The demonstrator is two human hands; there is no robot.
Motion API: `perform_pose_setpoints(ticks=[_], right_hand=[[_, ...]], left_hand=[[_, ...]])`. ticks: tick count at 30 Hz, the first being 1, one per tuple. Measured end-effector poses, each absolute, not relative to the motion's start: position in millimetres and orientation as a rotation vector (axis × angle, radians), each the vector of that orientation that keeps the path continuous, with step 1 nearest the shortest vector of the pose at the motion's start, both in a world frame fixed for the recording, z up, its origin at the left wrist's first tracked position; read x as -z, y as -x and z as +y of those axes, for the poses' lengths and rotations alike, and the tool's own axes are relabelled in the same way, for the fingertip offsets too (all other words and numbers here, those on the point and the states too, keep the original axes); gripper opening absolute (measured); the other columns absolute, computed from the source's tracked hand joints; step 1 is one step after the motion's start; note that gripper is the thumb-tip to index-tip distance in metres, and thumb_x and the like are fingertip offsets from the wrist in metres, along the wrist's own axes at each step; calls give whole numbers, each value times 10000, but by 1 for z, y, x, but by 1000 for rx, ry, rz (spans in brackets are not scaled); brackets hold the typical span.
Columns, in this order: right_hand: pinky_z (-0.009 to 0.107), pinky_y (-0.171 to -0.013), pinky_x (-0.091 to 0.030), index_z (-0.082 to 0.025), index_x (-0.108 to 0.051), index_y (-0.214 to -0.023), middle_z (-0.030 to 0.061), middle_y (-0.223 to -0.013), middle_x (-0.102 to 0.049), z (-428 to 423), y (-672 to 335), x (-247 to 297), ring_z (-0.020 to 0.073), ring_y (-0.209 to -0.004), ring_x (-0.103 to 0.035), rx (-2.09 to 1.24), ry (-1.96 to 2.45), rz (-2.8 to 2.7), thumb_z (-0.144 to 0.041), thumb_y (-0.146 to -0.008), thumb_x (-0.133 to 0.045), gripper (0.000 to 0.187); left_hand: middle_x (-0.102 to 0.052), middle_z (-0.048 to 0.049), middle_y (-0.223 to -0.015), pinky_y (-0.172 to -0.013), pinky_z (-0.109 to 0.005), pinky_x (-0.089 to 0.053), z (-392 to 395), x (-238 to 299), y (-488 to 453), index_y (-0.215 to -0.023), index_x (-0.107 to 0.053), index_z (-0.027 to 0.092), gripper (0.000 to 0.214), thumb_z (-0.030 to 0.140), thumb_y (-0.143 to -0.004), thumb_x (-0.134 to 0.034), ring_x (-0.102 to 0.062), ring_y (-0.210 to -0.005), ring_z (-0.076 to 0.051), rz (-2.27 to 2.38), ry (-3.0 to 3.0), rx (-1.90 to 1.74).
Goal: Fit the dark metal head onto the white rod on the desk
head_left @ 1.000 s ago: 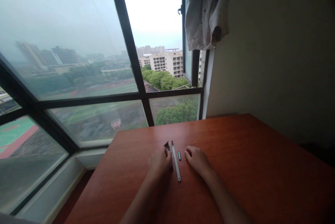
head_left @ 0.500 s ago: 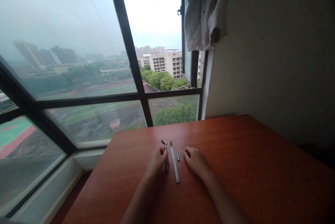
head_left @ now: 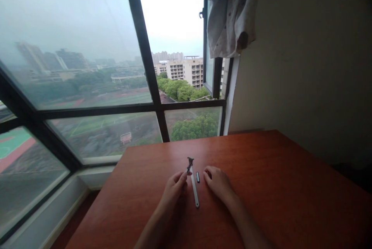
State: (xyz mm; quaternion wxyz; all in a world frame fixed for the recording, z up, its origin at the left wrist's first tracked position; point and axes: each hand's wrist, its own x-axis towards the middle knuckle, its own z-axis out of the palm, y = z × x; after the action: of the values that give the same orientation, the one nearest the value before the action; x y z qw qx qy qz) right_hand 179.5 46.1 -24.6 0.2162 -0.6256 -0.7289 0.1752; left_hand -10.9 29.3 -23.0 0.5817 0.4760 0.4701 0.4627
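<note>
My left hand [head_left: 173, 187] is closed on a slim metal tool [head_left: 190, 161] with a flared, T-shaped head, rather like a razor. The head points up and away from me, and my fingers hide most of the handle. Beneath it lies a long, flat silver strip [head_left: 195, 194] with a small hole at its near end; the tool's head covers its far end. Just right of the strip rests a short, dark greenish stick [head_left: 198, 177]. Beside that stick, my right hand [head_left: 217, 181] lies on the table with fingers curled, and I cannot make out anything in them.
The reddish-brown wooden table [head_left: 276, 187] reaches to the windows [head_left: 101, 115]. A bunched curtain [head_left: 229, 20] hangs near the open pane at the right, next to a plain wall [head_left: 299, 59].
My left hand has lifted the metal tool and swung its head rightward, over the far end of the silver strip. My right hand stays in about the same place.
</note>
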Motion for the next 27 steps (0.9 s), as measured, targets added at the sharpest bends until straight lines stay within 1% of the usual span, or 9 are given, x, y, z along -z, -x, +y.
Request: perform_pose_setpoints(ticks=[2,5,8,11,13,15,21,25,27], right_hand=[[231,-699,-371,-212,-674,-862,46,-902,-716,46,-180,24,176,-845,-635,-486,1724,-2030,-238,-888,-497,181],[234,-690,-372,-214,-675,-871,45,-896,-715,45,-181,23,177,-838,-634,-484,1725,-2042,-240,-888,-495,182],[236,-704,-376,-217,-677,-881,44,-894,-714,45,-182,24,179,-843,-633,-480,1714,-2052,-235,-882,-501,177],[239,-704,-380,-221,-678,-880,42,-889,-713,44,-182,24,181,-835,-634,-481,1706,-2052,-240,-879,-504,175],[240,-709,-383,-223,-678,-874,39,-889,-714,44,-183,24,183,-839,-637,-486,1703,-2043,-246,-878,-503,177],[240,-727,-389,-222,-680,-874,41,-892,-716,44,-184,23,185,-856,-639,-503,1698,-2033,-244,-875,-505,176],[242,-770,-412,-206,-689,-885,60,-918,-719,45,-186,24,190,-884,-644,-535,1672,-2037,-239,-867,-508,185],[255,-782,-434,-196,-698,-878,64,-899,-716,48,-186,25,194,-859,-639,-603,1536,-1896,-241,-863,-498,206],[259,-745,-451,-180,-697,-902,64,-881,-707,49,-185,24,190,-812,-630,-715,1395,-1750,-284,-865,-502,225]], left_hand=[[-399,83,-508,-412,-178,-233,27,22,8,-902,-620,129,533,617,-692,-651,-356,-413,-56,1068,-1093,-1107],[-532,35,-663,-407,-182,-268,24,16,6,-868,-586,151,491,589,-671,-685,-411,-424,-46,1046,-1084,-1168],[-588,15,-718,-394,-181,-276,24,13,6,-872,-526,171,455,560,-692,-678,-430,-405,-46,999,-1094,-1176],[-549,55,-626,-371,-169,-235,24,13,6,-868,-469,191,446,543,-692,-679,-367,-361,-36,969,-1072,-1166],[-477,92,-562,-368,-160,-196,24,13,6,-857,-453,199,450,534,-677,-693,-299,-350,-26,964,-1045,-1147],[-413,109,-534,-375,-158,-176,24,12,6,-838,-459,197,450,532,-663,-704,-262,-359,-23,976,-1037,-1130],[-353,89,-515,-404,-189,-175,21,7,6,-850,-585,141,495,614,-706,-622,-281,-407,-47,1013,-1106,-1048],[-403,65,-584,-435,-193,-245,20,6,6,-912,-604,145,511,615,-715,-623,-346,-456,-61,1018,-1089,-1111],[-429,57,-619,-451,-196,-279,20,6,5,-944,-596,153,505,602,-716,-637,-377,-477,-66,1008,-1087,-1151]])
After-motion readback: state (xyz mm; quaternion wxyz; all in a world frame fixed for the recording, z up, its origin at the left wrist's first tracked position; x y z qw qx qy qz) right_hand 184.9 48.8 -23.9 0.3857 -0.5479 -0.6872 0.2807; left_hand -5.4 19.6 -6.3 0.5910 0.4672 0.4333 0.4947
